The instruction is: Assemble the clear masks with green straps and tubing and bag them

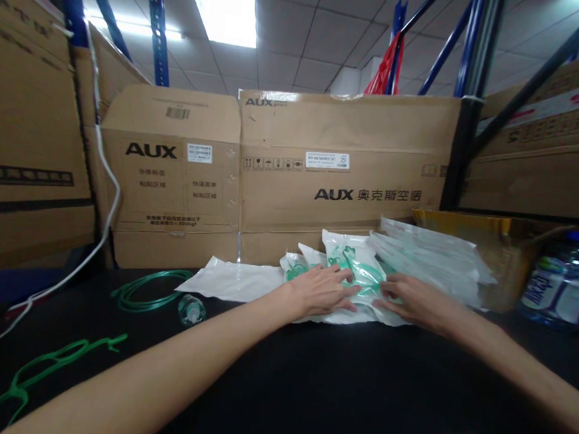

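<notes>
My left hand (320,289) lies flat with fingers stretched over a sealed clear packet (360,266) that holds green tubing. My right hand (410,300) rests on the same packet from the right, fingers extended and slightly curled at its edge. The packet tops a small heap of similar packets (300,265) on a black table (335,394). An empty white pouch (232,279) lies flat to the left of the heap.
A stack of more packets (437,255) leans on an open cardboard box (498,243) at right, beside a water bottle (562,278). Loose green tubing (146,290), a small clear mask part (192,309) and a green strap (42,368) lie left. Large AUX cartons (343,168) wall the back.
</notes>
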Action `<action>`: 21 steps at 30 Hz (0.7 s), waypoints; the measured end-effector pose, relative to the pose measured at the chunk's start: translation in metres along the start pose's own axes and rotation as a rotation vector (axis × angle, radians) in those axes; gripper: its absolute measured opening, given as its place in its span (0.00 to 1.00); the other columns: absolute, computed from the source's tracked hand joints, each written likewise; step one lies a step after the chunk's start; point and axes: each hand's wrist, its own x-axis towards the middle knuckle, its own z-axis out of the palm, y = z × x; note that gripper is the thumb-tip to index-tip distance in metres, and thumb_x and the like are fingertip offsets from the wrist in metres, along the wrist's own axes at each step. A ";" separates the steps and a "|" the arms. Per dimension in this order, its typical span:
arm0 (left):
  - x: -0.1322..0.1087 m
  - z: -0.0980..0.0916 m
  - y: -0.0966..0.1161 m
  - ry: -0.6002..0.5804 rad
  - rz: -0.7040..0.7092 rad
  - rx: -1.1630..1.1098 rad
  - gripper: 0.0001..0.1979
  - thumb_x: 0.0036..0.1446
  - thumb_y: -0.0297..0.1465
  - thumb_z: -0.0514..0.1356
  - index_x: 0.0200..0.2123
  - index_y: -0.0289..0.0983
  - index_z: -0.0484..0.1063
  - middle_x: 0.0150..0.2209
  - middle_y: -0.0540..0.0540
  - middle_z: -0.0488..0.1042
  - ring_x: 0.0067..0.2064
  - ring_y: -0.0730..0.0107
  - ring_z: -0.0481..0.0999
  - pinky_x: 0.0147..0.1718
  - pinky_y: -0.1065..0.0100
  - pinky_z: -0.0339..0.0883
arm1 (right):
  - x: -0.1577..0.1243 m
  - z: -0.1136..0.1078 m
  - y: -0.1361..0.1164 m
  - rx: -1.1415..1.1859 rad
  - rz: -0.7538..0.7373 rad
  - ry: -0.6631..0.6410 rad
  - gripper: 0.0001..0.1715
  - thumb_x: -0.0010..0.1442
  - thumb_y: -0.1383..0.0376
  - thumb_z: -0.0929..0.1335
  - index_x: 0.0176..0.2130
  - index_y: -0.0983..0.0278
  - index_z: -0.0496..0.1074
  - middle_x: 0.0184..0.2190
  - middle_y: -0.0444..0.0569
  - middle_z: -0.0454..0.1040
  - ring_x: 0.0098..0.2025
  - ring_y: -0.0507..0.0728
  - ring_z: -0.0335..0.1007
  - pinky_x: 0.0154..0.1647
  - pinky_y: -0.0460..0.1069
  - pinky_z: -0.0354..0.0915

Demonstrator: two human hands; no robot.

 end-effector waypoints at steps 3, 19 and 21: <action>-0.010 -0.006 0.002 -0.035 -0.050 -0.047 0.28 0.69 0.51 0.48 0.59 0.39 0.70 0.59 0.37 0.68 0.56 0.51 0.71 0.48 0.54 0.69 | -0.001 -0.020 0.003 0.224 -0.020 0.071 0.27 0.67 0.46 0.64 0.39 0.63 0.81 0.40 0.55 0.81 0.42 0.64 0.78 0.46 0.58 0.72; -0.021 -0.024 0.047 -0.095 -0.177 -0.104 0.30 0.69 0.50 0.50 0.57 0.30 0.71 0.60 0.34 0.70 0.60 0.45 0.69 0.55 0.44 0.65 | 0.138 0.025 0.005 0.258 -0.040 0.071 0.35 0.70 0.47 0.59 0.64 0.67 0.67 0.63 0.62 0.68 0.64 0.69 0.65 0.65 0.62 0.60; -0.027 -0.034 0.056 -0.054 -0.159 -0.107 0.29 0.68 0.49 0.52 0.57 0.30 0.70 0.61 0.35 0.69 0.63 0.46 0.67 0.58 0.44 0.63 | 0.136 0.020 0.011 0.269 -0.046 0.066 0.35 0.69 0.46 0.60 0.64 0.64 0.68 0.61 0.60 0.71 0.62 0.70 0.68 0.63 0.63 0.63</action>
